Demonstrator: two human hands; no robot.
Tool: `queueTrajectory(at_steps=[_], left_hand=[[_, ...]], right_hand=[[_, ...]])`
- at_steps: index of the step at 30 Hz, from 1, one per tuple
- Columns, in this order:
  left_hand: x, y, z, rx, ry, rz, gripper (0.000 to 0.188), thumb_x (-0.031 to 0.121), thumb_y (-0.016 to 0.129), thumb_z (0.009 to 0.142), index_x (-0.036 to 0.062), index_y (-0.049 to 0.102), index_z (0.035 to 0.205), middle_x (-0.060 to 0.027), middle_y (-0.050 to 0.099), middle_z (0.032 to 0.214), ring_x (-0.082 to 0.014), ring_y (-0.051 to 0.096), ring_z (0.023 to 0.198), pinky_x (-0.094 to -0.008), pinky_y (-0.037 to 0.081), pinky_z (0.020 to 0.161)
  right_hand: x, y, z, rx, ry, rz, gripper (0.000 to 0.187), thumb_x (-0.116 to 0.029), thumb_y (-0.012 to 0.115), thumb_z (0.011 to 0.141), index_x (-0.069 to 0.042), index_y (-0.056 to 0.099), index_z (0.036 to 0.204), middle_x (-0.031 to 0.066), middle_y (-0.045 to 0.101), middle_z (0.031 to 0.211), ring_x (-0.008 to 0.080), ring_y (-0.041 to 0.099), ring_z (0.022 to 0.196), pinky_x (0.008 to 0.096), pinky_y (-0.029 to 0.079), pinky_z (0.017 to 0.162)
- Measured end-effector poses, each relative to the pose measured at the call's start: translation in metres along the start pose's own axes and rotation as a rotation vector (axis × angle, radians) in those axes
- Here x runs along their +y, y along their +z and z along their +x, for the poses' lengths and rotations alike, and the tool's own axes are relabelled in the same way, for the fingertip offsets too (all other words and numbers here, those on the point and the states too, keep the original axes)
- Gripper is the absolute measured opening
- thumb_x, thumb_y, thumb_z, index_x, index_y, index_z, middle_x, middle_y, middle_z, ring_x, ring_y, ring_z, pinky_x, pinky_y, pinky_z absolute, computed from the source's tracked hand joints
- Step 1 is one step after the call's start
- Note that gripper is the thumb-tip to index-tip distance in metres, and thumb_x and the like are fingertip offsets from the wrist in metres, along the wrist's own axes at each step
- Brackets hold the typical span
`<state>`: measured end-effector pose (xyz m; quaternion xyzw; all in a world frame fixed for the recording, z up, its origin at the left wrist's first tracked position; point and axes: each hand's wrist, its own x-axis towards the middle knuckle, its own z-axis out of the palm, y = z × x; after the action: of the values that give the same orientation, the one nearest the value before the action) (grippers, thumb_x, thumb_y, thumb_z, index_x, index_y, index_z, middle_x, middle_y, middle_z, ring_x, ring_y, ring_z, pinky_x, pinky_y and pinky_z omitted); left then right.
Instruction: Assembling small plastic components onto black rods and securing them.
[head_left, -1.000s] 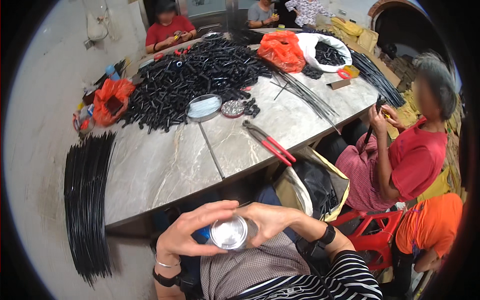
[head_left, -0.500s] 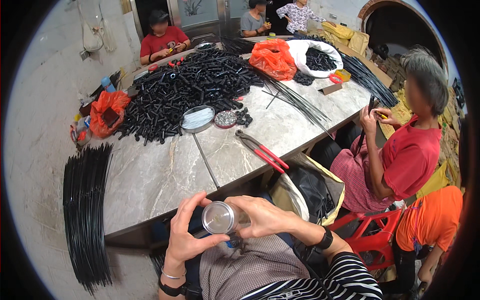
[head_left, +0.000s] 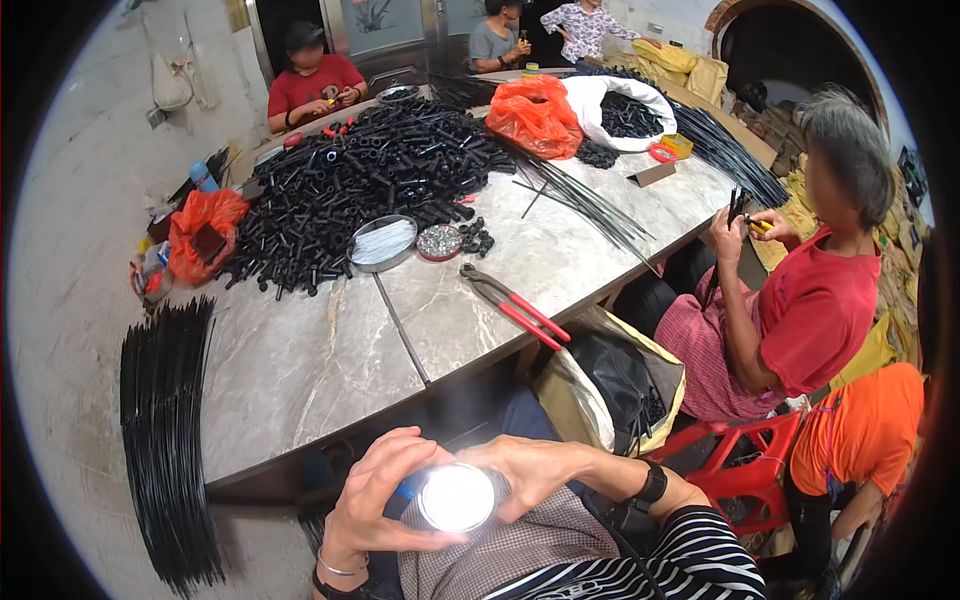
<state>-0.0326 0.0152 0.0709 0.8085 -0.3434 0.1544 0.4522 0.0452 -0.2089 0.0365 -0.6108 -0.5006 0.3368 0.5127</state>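
Observation:
Both my hands hold a round lamp (head_left: 456, 498) in front of my lap, and its face glares white. My left hand (head_left: 375, 492) curves round its left side, with the thumb beneath. On the other side, my right hand (head_left: 530, 470) grips it with bent fingers. The glare and my hands hide most of its body; a bit of blue shows beside it. Beyond my hands, red-handled pincers (head_left: 516, 306) lie at the table edge. A thin dark rod (head_left: 402, 330) rests left of them.
Black plastic parts (head_left: 350, 180) are heaped on the marbled table (head_left: 290, 360), near a dish of white sticks (head_left: 383, 243) and a dish of small metal pieces (head_left: 439, 241). Black strips (head_left: 165, 440) hang at left. An open sack (head_left: 610, 380) stands right, near seated co-workers.
The lamp's face has gone from dull and see-through to bright white. My hands have lowered slightly and shifted right with it. The view has shifted a little.

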Motion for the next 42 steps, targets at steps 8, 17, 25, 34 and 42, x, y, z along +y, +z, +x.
queueTrajectory(at_steps=[8,17,25,34,42], left_hand=[[-0.026,0.014,-0.014,0.453,-0.15,-0.321,0.117,0.057,0.081,0.061,-0.0068,0.028,0.143,-0.0234,0.05,0.134,-0.0312,0.048,0.126,-0.0444,0.034,0.109],[-0.114,0.009,-0.037,0.483,-0.434,0.674,0.052,0.041,0.054,0.095,-0.0012,0.054,0.125,-0.0193,0.056,0.124,-0.0382,0.052,0.116,-0.047,0.039,0.1],[-0.127,0.026,-0.02,0.374,-0.302,1.101,0.058,0.047,0.027,0.102,0.002,0.052,0.128,-0.0201,0.053,0.128,-0.0382,0.051,0.116,-0.0515,0.037,0.1],[-0.13,0.026,-0.03,0.285,-0.34,1.232,0.07,0.056,0.018,0.1,0.0015,0.055,0.122,-0.0189,0.058,0.122,-0.0354,0.056,0.11,-0.0503,0.042,0.095],[-0.127,0.023,-0.038,0.228,-0.381,1.168,0.075,0.061,0.023,0.098,-0.0047,0.053,0.118,-0.0204,0.06,0.117,-0.0373,0.058,0.105,-0.0491,0.046,0.09]], right_hand=[[-0.026,-0.034,-0.019,0.126,-0.071,-0.114,0.072,-0.015,0.079,0.062,0.003,0.051,0.127,0.018,0.066,0.108,0.0265,0.065,0.1,0.0341,0.05,0.088],[-0.043,-0.133,-0.064,0.678,-0.025,-0.081,0.084,-0.013,0.088,0.061,0.001,0.046,0.132,0.0134,0.057,0.126,0.0232,0.058,0.114,0.0408,0.048,0.096],[-0.013,-0.267,-0.034,1.343,0.026,-0.446,0.047,-0.007,0.077,0.061,0.006,0.06,0.103,0.0118,0.066,0.096,0.0189,0.063,0.088,0.0312,0.049,0.083],[0.081,-0.358,0.064,1.304,0.124,-0.342,0.056,-0.011,0.079,0.057,0.007,0.06,0.106,0.0129,0.064,0.096,0.0211,0.062,0.088,0.0316,0.048,0.084],[0.122,-0.413,0.12,1.383,0.252,-0.523,0.053,-0.015,0.081,0.057,0.007,0.065,0.102,0.0162,0.07,0.094,0.023,0.067,0.084,0.0344,0.052,0.08]])
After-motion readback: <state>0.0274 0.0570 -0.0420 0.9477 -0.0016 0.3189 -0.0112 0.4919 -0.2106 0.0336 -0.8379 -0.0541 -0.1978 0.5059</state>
